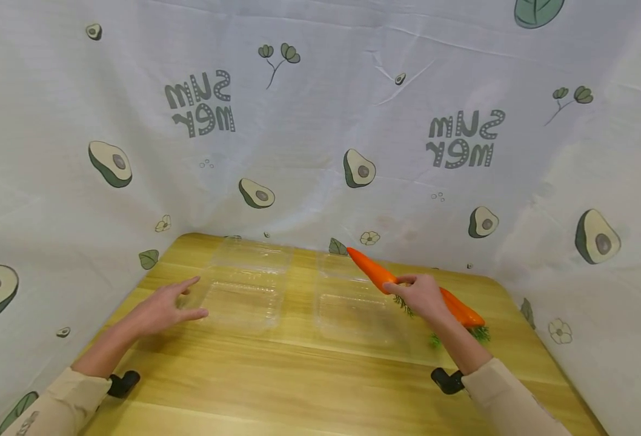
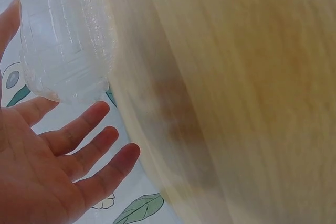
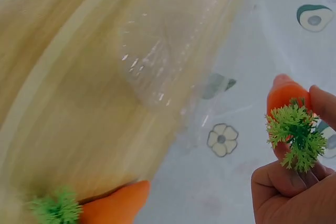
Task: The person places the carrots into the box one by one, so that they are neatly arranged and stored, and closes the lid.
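My right hand (image 1: 421, 297) pinches an orange carrot (image 1: 368, 267) between thumb and fingers, above the right clear plastic container (image 1: 353, 330). Green leaves sprout from the held carrot (image 3: 287, 94), seen end-on in the right wrist view. A second carrot (image 1: 461, 309) with green leaves lies on the table, partly behind my right forearm. My left hand (image 1: 165, 307), fingers spread and nothing in it, is beside the left clear container (image 1: 241, 324). In the left wrist view its fingers are close to that container (image 2: 68, 40); I cannot tell whether they touch.
Both containers lie unfolded, lids towards the back of the wooden table (image 1: 277, 387). A white cloth (image 1: 309, 121) printed with avocados and leaves hangs behind the table and along both sides.
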The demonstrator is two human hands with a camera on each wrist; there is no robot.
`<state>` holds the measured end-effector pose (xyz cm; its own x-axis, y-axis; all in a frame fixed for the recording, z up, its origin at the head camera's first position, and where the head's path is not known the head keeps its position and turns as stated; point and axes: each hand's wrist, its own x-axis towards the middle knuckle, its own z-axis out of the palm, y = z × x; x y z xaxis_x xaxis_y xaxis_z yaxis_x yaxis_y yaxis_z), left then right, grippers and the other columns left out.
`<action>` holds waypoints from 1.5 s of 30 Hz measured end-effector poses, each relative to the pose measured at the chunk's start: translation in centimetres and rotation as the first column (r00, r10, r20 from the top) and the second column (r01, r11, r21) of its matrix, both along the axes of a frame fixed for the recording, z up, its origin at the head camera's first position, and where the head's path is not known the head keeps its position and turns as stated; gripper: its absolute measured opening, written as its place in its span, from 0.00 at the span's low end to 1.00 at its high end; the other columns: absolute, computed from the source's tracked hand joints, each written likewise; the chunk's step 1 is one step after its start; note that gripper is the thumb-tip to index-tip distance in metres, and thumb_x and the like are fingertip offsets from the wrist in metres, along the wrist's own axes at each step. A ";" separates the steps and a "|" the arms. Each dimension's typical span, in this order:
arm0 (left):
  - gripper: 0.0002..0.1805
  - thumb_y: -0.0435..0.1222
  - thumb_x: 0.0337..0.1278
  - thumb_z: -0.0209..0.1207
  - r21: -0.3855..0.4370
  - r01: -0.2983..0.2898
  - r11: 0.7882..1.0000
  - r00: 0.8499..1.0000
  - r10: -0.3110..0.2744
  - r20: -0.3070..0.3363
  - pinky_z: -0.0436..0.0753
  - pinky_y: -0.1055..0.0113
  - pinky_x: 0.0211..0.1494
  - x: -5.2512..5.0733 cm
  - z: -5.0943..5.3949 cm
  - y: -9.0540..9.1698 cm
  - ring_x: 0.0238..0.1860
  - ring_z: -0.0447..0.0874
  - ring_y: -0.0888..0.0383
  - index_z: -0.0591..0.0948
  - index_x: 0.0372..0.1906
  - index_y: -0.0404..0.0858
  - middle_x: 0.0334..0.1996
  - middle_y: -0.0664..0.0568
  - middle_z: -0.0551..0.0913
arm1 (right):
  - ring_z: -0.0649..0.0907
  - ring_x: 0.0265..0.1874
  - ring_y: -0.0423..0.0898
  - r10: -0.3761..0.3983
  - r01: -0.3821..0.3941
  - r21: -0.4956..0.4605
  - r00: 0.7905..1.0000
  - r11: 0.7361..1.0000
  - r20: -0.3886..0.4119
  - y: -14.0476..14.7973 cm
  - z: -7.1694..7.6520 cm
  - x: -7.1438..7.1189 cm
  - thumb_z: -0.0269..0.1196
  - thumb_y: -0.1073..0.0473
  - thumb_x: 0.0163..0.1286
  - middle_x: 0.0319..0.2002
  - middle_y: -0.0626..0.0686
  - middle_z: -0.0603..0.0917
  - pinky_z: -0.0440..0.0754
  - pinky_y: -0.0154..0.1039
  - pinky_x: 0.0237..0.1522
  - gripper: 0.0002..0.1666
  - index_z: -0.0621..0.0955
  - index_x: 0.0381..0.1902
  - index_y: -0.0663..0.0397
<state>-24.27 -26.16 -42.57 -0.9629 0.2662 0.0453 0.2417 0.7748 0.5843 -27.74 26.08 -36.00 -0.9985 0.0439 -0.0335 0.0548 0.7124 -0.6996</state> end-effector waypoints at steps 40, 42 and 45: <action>0.52 0.54 0.63 0.64 0.045 -0.006 0.999 1.000 0.006 0.018 0.74 0.34 0.59 0.7 -0.6 0.6 0.65 0.69 0.27 0.54 0.79 0.30 0.67 0.22 0.68 | 0.78 0.37 0.49 0.359 -0.359 0.051 0.933 0.932 0.006 -14.6 0.7 -5.1 0.76 0.50 0.58 0.51 0.56 0.84 0.75 0.39 0.36 0.26 0.87 0.50 0.59; 0.52 0.54 0.62 0.64 0.048 -0.011 0.999 1.000 0.010 0.017 0.74 0.34 0.59 0.6 -0.5 0.6 0.66 0.69 0.27 0.54 0.79 0.30 0.67 0.22 0.68 | 0.79 0.41 0.50 0.375 -0.375 0.052 0.927 0.926 0.004 -15.5 0.7 -5.4 0.76 0.50 0.57 0.52 0.56 0.85 0.78 0.41 0.41 0.26 0.87 0.50 0.59; 0.52 0.55 0.62 0.64 0.044 -0.016 0.999 1.000 0.015 0.013 0.75 0.34 0.59 0.5 -0.1 0.6 0.65 0.70 0.27 0.55 0.79 0.30 0.67 0.22 0.68 | 0.78 0.45 0.51 0.404 -0.404 0.053 0.915 0.913 0.006 -16.7 0.8 -5.8 0.76 0.51 0.57 0.54 0.57 0.85 0.78 0.42 0.45 0.26 0.87 0.50 0.60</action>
